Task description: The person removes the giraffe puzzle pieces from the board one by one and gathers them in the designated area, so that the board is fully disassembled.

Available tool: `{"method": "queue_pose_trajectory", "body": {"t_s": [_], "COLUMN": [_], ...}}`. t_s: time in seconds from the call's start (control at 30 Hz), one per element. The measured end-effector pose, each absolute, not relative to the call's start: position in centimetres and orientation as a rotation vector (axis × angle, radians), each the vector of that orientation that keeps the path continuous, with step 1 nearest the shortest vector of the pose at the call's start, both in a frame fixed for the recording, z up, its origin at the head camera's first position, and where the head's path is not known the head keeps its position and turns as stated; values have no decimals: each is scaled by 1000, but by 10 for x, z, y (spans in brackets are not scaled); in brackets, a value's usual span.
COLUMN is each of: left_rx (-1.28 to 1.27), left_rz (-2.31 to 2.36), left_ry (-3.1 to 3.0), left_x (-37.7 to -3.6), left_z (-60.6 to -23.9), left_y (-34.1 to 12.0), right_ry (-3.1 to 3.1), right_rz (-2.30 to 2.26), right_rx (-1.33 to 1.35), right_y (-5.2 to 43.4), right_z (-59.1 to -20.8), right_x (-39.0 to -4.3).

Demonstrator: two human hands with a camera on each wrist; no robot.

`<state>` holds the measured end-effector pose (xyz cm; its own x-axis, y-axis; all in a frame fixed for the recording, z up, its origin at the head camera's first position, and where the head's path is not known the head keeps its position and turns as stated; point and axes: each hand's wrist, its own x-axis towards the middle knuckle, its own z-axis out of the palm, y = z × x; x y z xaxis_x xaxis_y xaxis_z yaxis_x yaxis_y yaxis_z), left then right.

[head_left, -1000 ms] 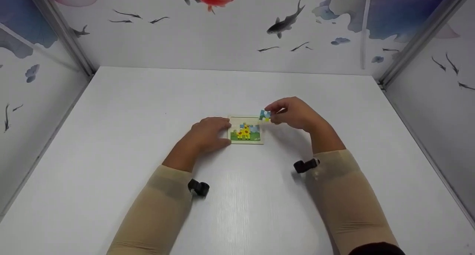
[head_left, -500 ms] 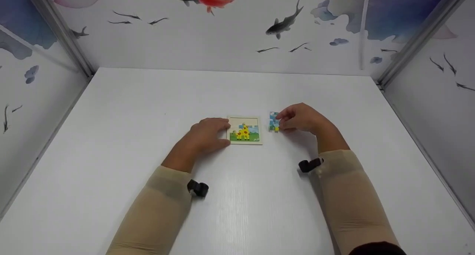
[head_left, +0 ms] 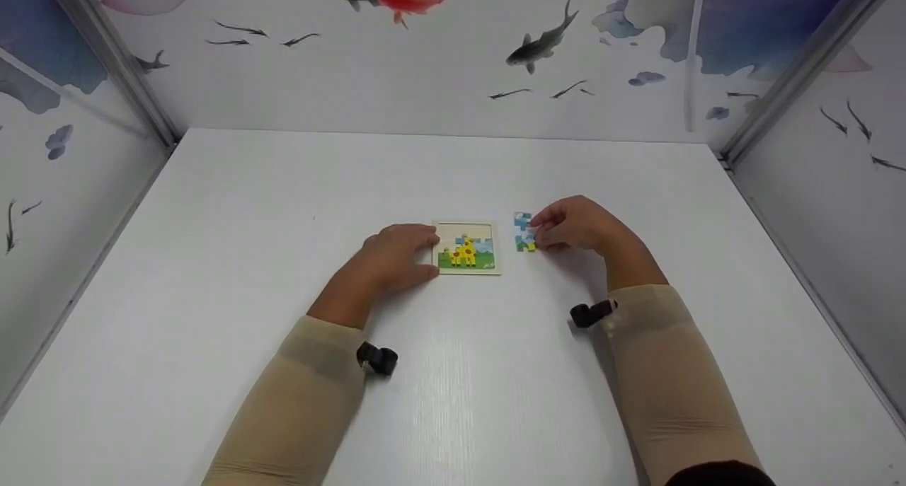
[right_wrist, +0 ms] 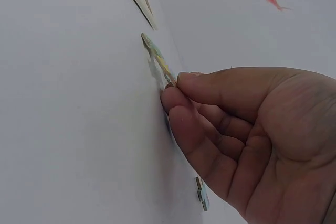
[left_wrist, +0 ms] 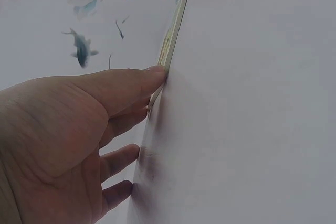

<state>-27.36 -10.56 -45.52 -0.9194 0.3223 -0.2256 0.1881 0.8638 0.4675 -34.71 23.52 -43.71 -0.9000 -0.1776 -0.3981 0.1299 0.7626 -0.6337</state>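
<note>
Right hand point(head_left: 577, 224) hiding puzzle piece point(head_left: 524, 232) edge, another piece point(right_wrist: 202, 196) cut off

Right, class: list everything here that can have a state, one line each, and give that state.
Square wooden giraffe puzzle board: flat on the table, top row of pieces missing.
Blue-and-yellow jigsaw pieces: joined, out of the board, on the table to its right.
Left hand: fingers straight, touching the board's left edge.
Right hand: pinching the pieces.
</note>
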Motion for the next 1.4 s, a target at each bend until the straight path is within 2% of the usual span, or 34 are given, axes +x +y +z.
{"method": "queue_pose_trajectory", "body": {"t_s": [0.3, 0.8, 1.03, 1.4], "left_rx": [358, 337, 329, 359], "left_rz": [639, 634, 645, 597], "left_ry": [2755, 2733, 2729, 2749], "left_x": [-274, -274, -274, -275], "left_z": [-457, -454, -454, -456], "left_y": [-105, -104, -105, -105], "right_ry": [2570, 2553, 2560, 2553], "right_rz": [-958, -862, -885, -740], "right_rx": [-63, -324, -338, -270], "right_y": [225, 157, 134, 127], "right_z": [-435, -423, -417, -437], "right_x": [-347, -330, -329, -328]}}
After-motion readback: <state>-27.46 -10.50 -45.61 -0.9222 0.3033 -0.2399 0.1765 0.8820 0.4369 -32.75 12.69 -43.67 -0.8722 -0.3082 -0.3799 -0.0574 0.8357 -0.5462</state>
